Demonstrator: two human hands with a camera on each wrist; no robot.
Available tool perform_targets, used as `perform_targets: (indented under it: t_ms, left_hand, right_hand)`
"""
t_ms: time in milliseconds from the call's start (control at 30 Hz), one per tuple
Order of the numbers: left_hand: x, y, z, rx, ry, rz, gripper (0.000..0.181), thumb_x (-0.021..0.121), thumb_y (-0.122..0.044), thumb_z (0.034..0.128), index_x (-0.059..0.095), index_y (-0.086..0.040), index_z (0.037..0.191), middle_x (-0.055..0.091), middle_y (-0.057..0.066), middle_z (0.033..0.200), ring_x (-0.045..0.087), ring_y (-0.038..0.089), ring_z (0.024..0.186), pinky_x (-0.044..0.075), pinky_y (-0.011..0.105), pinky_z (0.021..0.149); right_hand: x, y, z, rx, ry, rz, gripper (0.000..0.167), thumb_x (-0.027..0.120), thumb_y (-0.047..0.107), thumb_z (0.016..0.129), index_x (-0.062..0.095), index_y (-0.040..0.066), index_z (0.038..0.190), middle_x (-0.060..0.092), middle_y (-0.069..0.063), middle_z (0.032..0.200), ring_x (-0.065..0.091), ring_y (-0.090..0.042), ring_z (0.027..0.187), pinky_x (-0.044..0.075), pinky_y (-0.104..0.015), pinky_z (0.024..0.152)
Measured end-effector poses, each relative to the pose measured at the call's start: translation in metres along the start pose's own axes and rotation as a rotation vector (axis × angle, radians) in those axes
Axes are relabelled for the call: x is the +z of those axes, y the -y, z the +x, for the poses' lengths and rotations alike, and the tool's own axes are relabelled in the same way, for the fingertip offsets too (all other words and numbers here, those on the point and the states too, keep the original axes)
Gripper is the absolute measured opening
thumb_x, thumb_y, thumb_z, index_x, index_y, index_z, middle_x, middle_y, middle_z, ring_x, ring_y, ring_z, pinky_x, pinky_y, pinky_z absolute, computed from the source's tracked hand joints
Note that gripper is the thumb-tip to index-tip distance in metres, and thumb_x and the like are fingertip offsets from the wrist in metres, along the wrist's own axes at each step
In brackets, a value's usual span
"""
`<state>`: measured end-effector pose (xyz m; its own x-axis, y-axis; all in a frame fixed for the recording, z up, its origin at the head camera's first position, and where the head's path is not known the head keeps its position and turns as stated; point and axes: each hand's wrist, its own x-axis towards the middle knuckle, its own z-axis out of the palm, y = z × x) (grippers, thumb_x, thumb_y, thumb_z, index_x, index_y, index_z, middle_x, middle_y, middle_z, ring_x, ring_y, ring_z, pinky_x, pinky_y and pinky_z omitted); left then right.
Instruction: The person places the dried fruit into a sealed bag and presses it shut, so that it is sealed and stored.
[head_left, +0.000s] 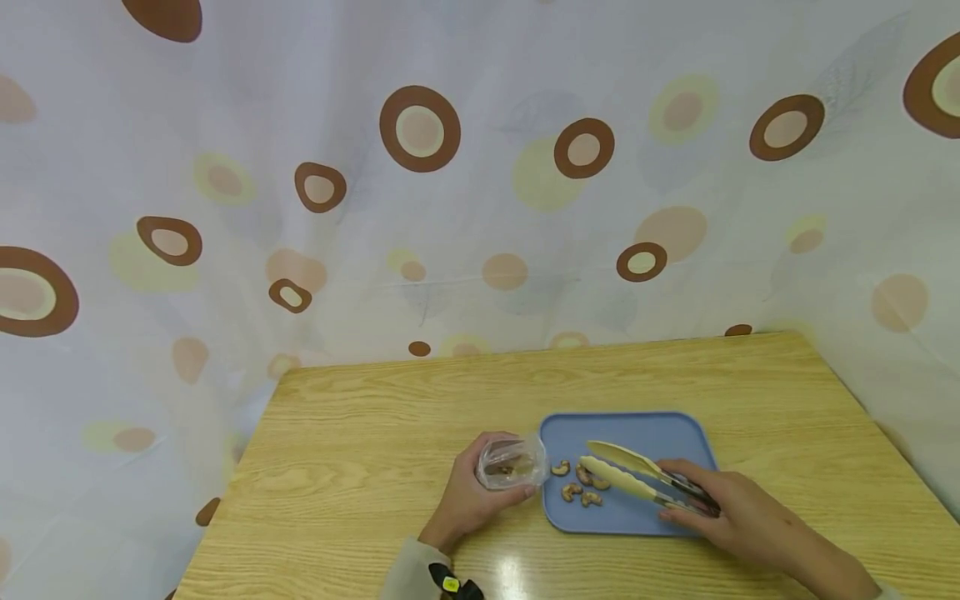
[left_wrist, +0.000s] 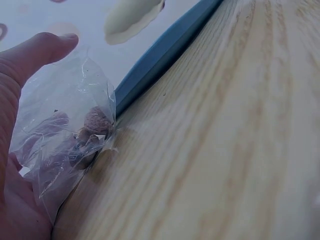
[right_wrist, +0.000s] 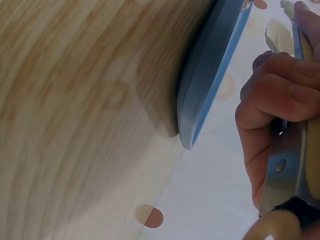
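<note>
A clear plastic bag (head_left: 531,460) with a few nuts inside stands at the left edge of the blue tray (head_left: 637,521); my left hand (head_left: 474,492) curls round it, its mouth facing up. In the left wrist view nuts (left_wrist: 97,120) show low in the bag (left_wrist: 65,95), beside the thumb of the left hand (left_wrist: 20,75). My right hand (head_left: 738,517) grips tongs (head_left: 626,479) with cream tips, spread apart above several cashews (head_left: 591,498) on the tray. The right wrist view shows the right hand (right_wrist: 280,100) curled round the metal handles (right_wrist: 285,170).
The wooden table (head_left: 360,467) extends on both sides of the tray. A patterned curtain (head_left: 480,208) hangs behind the table and along its sides. A strap with a yellow piece (head_left: 451,584) is on the left wrist.
</note>
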<state>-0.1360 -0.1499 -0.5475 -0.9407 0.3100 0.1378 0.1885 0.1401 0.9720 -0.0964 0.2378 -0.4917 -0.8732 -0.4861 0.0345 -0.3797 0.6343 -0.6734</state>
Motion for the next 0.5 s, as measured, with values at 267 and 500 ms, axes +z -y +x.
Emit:
perform_targets:
  t_ms: [267,500]
  left_hand:
    - [0.0,-0.001,0.0,0.006,0.002,0.003,0.061,0.095,-0.018,0.0854,0.068,-0.019,0.141,0.072,0.002,0.14,0.068,0.021,0.126,0.054,0.029,0.108]
    - [0.0,0.0,0.0,0.008,0.002,0.007,0.06,0.095,-0.019,0.0856,0.068,-0.021,0.14,0.072,0.001,0.14,0.069,0.02,0.124,0.055,0.029,0.107]
  right_hand:
    - [-0.001,-0.005,-0.008,0.049,0.025,-0.088,0.061,0.077,0.044,0.102,0.063,0.009,0.151,0.055,0.016,0.08,0.044,0.006,0.069,0.039,-0.022,0.062]
    - [-0.002,-0.011,-0.01,0.07,-0.02,-0.263,0.06,0.075,0.057,0.099,0.069,0.023,0.149,0.079,0.004,0.128,0.074,-0.009,0.104,0.058,-0.028,0.079]
